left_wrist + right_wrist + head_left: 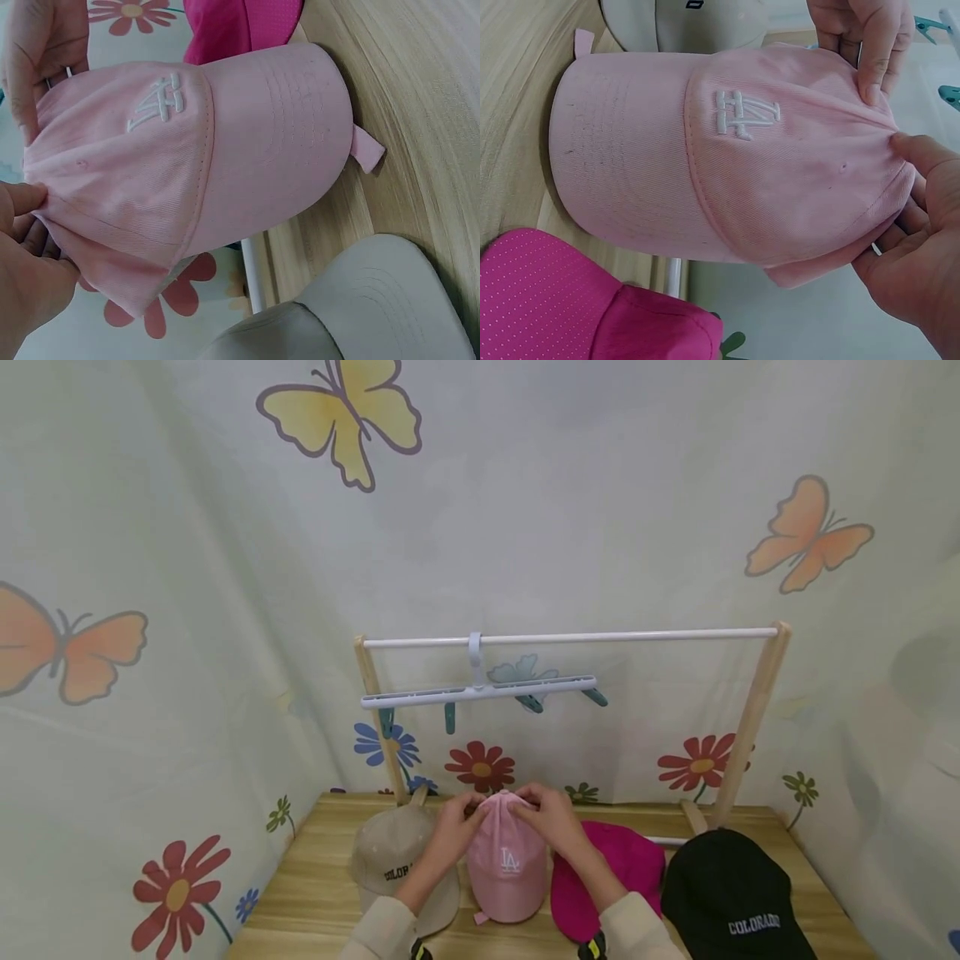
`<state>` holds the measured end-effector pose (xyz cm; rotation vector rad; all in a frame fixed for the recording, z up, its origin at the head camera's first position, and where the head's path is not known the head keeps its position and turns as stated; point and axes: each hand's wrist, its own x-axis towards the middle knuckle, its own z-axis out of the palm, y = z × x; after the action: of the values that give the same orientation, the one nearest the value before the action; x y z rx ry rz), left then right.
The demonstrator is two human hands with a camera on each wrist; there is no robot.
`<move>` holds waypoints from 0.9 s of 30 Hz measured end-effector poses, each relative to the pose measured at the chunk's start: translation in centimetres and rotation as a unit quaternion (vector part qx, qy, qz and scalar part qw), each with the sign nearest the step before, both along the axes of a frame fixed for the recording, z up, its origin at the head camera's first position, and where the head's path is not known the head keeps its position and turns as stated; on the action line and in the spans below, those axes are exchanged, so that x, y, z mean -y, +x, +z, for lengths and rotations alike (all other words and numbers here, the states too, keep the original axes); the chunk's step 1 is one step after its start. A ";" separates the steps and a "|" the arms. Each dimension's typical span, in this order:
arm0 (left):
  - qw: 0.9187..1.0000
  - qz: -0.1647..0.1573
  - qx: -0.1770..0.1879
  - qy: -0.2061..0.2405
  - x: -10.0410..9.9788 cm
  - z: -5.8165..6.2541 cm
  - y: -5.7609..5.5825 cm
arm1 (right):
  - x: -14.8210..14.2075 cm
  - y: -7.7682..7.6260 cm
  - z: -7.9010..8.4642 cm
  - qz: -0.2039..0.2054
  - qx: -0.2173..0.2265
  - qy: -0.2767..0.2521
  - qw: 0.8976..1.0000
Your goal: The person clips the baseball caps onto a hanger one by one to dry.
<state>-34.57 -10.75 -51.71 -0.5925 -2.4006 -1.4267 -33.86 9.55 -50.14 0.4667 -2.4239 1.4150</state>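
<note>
A light pink baseball cap point(508, 868) with white "LA" lettering hangs brim down between both hands. My left hand point(454, 828) pinches the top of its crown on the left. On the right side of the crown, my right hand point(553, 820) pinches the fabric too. The wrist views show the cloth gathered into folds between thumbs and fingers; a small strap point(367, 150) sticks out beyond the brim. Above and behind the hands, a white clip hanger point(480, 692) with several teal clips point(450, 718) hangs from the rack's white bar point(637, 636).
On the wooden table point(300, 893), a beige cap point(390, 852) lies left of the pink one. To the right are a magenta cap point(626, 864) and a black cap point(727, 893). The rack's wooden posts point(750, 727) stand at the back, before a printed curtain point(585, 527).
</note>
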 end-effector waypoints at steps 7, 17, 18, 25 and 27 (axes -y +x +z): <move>1.000 0.000 -0.004 -0.007 0.2 0.4 0.0 | 0.2 0.2 0.6 0.004 -0.003 0.002 1.000; 0.999 0.021 -0.008 -0.035 0.4 1.4 -0.1 | 0.6 0.5 1.6 -0.005 0.006 -0.024 1.000; 0.999 0.022 -0.009 -0.035 0.4 1.5 -0.1 | 0.7 0.6 1.7 -0.005 0.008 -0.027 1.000; 0.999 0.021 0.000 -0.026 0.5 2.1 0.2 | 0.8 0.7 1.9 -0.013 0.010 -0.031 0.999; 1.000 0.018 0.005 -0.019 0.6 2.3 0.3 | 0.8 0.6 2.0 -0.016 0.009 -0.030 0.999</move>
<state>-34.30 -11.34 -49.41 -0.5495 -2.4400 -1.3750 -33.23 8.71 -48.17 0.4017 -2.3855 1.4804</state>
